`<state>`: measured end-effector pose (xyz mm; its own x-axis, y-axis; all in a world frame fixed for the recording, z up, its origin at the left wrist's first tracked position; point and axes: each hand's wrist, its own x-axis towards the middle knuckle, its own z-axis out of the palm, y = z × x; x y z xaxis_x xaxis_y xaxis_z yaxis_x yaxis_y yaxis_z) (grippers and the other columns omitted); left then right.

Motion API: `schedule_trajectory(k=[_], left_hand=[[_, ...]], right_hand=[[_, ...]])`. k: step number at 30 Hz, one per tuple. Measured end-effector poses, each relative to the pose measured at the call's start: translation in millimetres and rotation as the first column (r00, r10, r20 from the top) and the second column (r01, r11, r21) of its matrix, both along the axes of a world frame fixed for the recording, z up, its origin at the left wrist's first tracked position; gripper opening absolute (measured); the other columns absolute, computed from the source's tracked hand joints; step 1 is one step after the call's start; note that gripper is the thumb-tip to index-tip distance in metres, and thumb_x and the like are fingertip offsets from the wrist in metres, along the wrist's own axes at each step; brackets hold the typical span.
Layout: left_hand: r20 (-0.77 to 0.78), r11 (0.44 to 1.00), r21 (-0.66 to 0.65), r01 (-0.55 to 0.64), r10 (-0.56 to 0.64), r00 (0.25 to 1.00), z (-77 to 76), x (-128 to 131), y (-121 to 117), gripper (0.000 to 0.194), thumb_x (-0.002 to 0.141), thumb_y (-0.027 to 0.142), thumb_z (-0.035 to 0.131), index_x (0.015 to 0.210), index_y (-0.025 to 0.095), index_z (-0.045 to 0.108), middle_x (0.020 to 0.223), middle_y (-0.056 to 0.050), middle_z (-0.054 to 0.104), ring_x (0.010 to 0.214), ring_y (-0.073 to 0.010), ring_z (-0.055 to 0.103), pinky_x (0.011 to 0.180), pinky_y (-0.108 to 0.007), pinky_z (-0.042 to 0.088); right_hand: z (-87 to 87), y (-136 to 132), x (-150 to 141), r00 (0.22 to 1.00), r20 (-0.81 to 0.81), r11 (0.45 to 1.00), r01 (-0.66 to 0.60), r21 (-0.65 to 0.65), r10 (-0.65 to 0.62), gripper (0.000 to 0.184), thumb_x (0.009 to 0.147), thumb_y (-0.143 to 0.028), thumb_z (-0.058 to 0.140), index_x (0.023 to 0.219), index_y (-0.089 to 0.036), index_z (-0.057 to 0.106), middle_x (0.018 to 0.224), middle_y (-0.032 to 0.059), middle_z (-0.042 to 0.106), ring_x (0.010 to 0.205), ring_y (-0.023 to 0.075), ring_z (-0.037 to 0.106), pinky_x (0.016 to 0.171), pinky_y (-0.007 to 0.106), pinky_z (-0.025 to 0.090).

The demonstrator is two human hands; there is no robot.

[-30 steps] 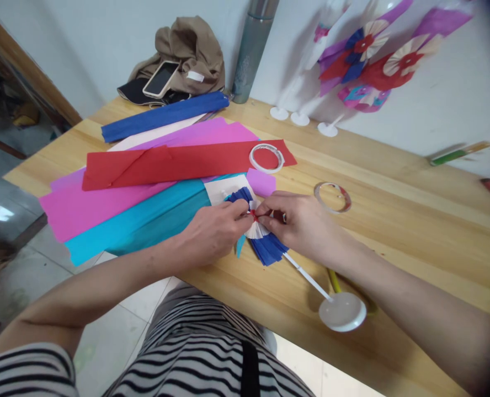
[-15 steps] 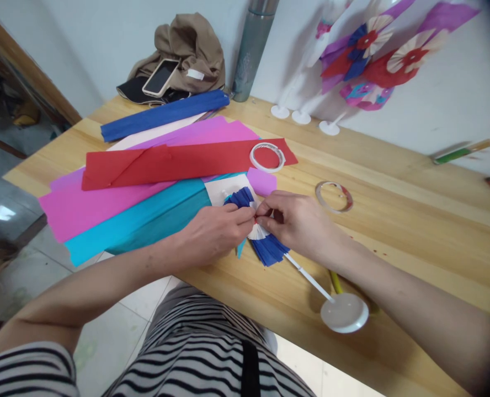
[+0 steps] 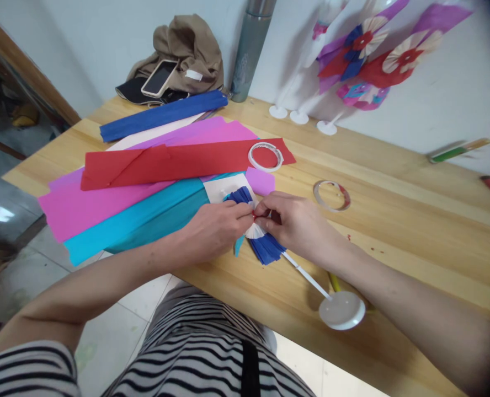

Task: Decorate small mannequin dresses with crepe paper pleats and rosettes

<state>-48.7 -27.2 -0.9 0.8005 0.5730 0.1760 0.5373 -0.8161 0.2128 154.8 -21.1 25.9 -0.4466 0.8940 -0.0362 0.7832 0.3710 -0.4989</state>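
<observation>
Inspected: the left hand [image 3: 216, 230] and right hand [image 3: 297, 220] meet at the near side of the desk [image 3: 414, 212] — the fingers of both pinched together at the red centre of a blue-and-white pleated paper piece [image 3: 265, 250], located between them. From beneath it a white stick [image 3: 311, 279] runs toward 4 o'clock, ending in a round white base [image 3: 341, 310]. Relative to the piece: turquoise paper [image 3: 145, 219] at 9 o'clock, red paper [image 3: 166, 166] at 10, a white tape ring [image 3: 265, 168] at 12, resting on the red paper.
</observation>
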Motion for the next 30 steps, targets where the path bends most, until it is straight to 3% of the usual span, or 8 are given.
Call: schedule_trajectory(k=[6,11,19,30], left_hand=[[-0.038,0.999,0.028,0.026,-0.025,0.999,2.2,-1.0,0.2,0.031,0.098,0.006,0.041,0.115,0.013,0.066,0.116,-0.012,0.070,0.103,-0.0193,0.066,0.077,-0.027,0.055],[-0.160,0.994,0.086,0.064,-0.049,0.986,3.8,0.7,-1.6,0.026,0.099,0.009,0.044,0.111,0.011,0.067,0.116,-0.012,0.069,0.096,-0.0223,0.065,0.067,-0.029,0.053],[-0.216,0.986,0.139,0.093,-0.061,0.974,5.2,3.0,-3.8,0.026,0.100,0.009,0.042,0.109,0.010,0.066,0.105,-0.012,0.068,0.091,-0.0211,0.063,0.057,-0.028,0.046],[-0.162,0.987,0.142,0.072,-0.048,0.986,1.5,3.3,-6.1,0.024,0.098,0.009,0.045,0.110,0.009,0.066,0.110,-0.013,0.069,0.091,-0.0223,0.066,0.061,-0.030,0.053]], right_hand=[[2.8,0.7,0.3,0.998,-0.056,1.000,0.004,-0.009,-0.004,0.016,0.081,-0.008,0.060,0.075,-0.022,0.065,0.078,0.0039,0.069,0.066,0.0183,0.060,0.064,0.030,0.044],[4.7,4.4,-3.1,0.989,-0.083,0.983,0.105,-0.147,-0.119,0.017,0.077,-0.009,0.058,0.069,-0.024,0.058,0.060,-0.0016,0.061,0.056,0.0165,0.055,0.056,0.029,0.041],[-5.8,10.5,-2.5,0.975,-0.166,0.968,0.111,-0.227,-0.150,0.007,0.072,-0.016,0.059,0.071,-0.023,0.060,0.063,-0.0009,0.062,0.059,0.0162,0.056,0.056,0.028,0.043],[-15.7,15.1,-0.8,0.957,-0.221,0.956,0.128,-0.263,-0.189,0.005,0.068,-0.018,0.063,0.070,-0.022,0.062,0.060,-0.0012,0.059,0.057,0.0158,0.054,0.054,0.028,0.042]])
